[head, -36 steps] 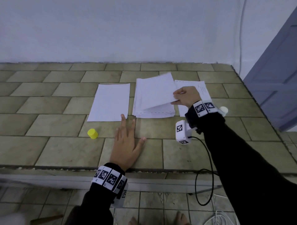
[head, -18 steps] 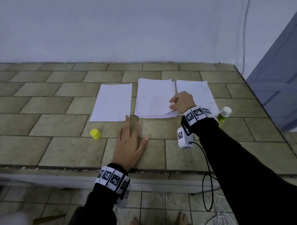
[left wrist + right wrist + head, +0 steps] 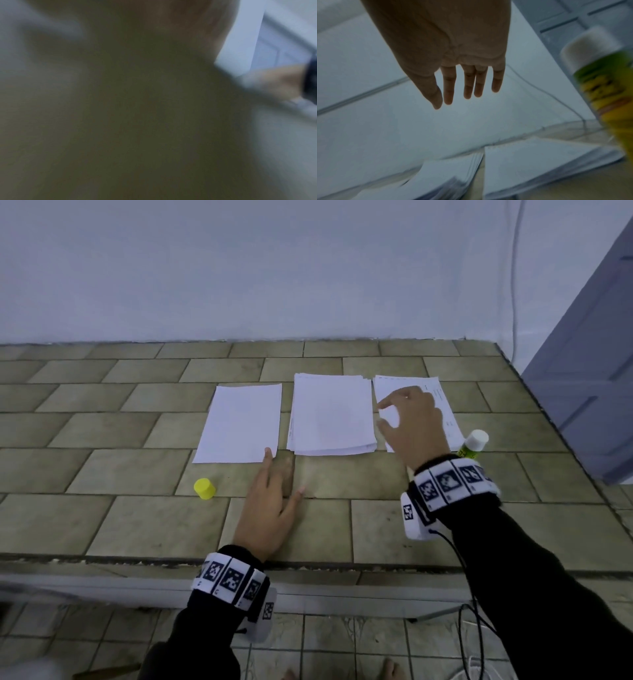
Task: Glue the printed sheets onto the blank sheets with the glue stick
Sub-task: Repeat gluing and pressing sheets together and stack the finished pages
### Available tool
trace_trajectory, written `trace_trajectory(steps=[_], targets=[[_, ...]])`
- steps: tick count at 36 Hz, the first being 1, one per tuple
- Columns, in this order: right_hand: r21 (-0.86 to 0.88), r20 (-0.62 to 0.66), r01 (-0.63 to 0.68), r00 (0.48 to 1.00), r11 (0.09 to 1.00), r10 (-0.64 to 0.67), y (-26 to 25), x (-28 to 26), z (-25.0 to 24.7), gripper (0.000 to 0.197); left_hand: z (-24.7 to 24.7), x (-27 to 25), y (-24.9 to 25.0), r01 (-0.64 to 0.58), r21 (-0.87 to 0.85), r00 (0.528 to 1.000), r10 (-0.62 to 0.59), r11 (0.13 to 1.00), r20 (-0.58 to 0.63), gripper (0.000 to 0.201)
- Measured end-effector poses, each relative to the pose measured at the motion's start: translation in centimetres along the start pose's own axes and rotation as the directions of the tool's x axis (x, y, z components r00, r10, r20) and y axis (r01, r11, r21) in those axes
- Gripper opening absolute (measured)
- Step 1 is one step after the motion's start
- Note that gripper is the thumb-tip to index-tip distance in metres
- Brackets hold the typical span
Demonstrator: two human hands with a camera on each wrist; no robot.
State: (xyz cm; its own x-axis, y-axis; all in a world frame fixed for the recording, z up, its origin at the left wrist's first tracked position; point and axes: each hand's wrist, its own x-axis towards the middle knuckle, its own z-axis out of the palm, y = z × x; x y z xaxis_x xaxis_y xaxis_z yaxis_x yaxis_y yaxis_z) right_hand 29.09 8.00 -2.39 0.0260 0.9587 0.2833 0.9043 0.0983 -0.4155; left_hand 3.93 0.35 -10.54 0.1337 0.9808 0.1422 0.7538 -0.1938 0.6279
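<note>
Three lots of paper lie in a row on the tiled counter: a single blank sheet [image 3: 239,422] on the left, a stack of sheets [image 3: 330,414] in the middle, and a printed sheet [image 3: 442,402] on the right. My right hand [image 3: 407,422] hovers over the printed sheet with straight, relaxed fingers [image 3: 448,86], holding nothing. The uncapped glue stick [image 3: 472,444] stands just right of that hand, large and blurred as the glue stick [image 3: 600,81] in the right wrist view. My left hand [image 3: 274,501] lies flat on the counter, one fingertip touching the blank sheet's near corner. The left wrist view is a blur.
The yellow glue cap [image 3: 204,488] stands on the counter left of my left hand. The counter's front edge [image 3: 308,559] runs below my wrists. A grey door [image 3: 589,378] stands at the right, and a black cable [image 3: 469,611] hangs from my right wrist.
My right hand laid the lifted sheet flat on the middle stack, let go of it and moved right over the printed sheet. The left hand stayed flat.
</note>
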Motion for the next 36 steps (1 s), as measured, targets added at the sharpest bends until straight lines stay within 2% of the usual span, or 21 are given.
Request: trace_trajectory(steps=[2, 4, 7, 12, 15, 21, 25, 29, 36], targets=[[-0.021, -0.117, 0.029, 0.993, 0.999, -0.032, 0.9, -0.8, -1.6, 0.026, -1.5, 0.5, 0.7, 0.03, -0.005, 1.0, -0.03, 1.0, -0.007, 0.08], [-0.024, -0.223, 0.008, 0.975, 1.0, -0.013, 2.0, -1.6, -2.8, 0.031, -3.2, 1.3, 1.3, 0.071, -0.004, 0.997, -0.071, 0.998, -0.045, 0.069], [0.031, -0.296, -0.063, 0.953, 0.998, 0.07, 3.6, -2.6, -4.0, 0.042, -5.5, 3.3, 1.2, 0.141, 0.135, 0.989, -0.132, 0.981, -0.072, 0.06], [0.195, -0.244, -0.234, 0.929, 0.953, 0.278, 6.1, -3.9, -4.4, 0.063, -7.3, 7.1, -0.3, 0.272, 0.378, 0.955, -0.296, 0.885, 0.007, 0.062], [0.282, -0.174, -0.341, 0.901, 0.897, 0.397, 7.2, -4.5, -4.0, 0.072, -6.7, 9.0, -2.1, 0.327, 0.476, 0.915, -0.4, 0.817, 0.058, 0.071], [0.425, -0.04, -0.458, 0.852, 0.781, 0.522, 8.6, -5.5, -2.6, 0.072, -4.9, 10.3, -4.2, 0.361, 0.574, 0.851, -0.512, 0.734, 0.119, 0.079], [0.419, 0.005, -0.493, 0.841, 0.762, 0.541, 8.9, -5.9, -2.3, 0.065, -4.9, 10.4, -4.2, 0.347, 0.619, 0.851, -0.514, 0.704, 0.107, 0.065], [0.355, 0.007, -0.501, 0.845, 0.789, 0.534, 8.8, -5.9, -2.4, 0.058, -5.3, 10.8, -5.2, 0.331, 0.593, 0.862, -0.49, 0.734, 0.126, 0.053], [0.314, 0.007, -0.469, 0.87, 0.825, 0.493, 8.9, -5.8, -2.1, 0.046, -5.5, 11.1, -6.3, 0.386, 0.481, 0.852, -0.504, 0.787, 0.142, 0.067]])
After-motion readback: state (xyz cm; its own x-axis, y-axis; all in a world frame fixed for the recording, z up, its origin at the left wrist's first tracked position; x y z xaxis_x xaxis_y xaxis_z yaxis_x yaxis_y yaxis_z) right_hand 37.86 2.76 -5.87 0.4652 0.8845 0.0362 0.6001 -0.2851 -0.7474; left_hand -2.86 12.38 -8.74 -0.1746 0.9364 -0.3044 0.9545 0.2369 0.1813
